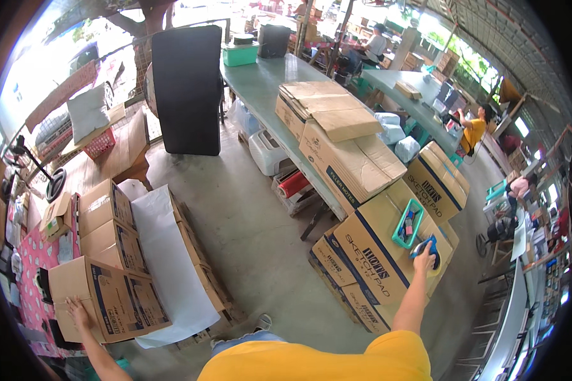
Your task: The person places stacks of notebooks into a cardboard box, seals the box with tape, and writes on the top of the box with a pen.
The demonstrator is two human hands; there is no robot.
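My left hand (77, 312) lies with its fingers spread on the side of a closed cardboard box (127, 303), the nearest in a row on the left. Stretched out to the right, my right hand (428, 256) is closed around a blue tape dispenser (418, 246) with a tan roll in it. The dispenser is over the top of a stack of large cardboard boxes (368, 241); I cannot tell whether it touches them. Just beyond it, a teal plastic tray (398, 227) with small tools and other items sits on the same stack.
Grey sheeting (165, 267) covers part of a low pallet stack beside the left boxes. Flattened-topped cartons (353, 155) stand along a long green table (260, 82). A black panel (185, 95) stands upright ahead. A person in yellow (473, 130) sits at another table, with others farther off.
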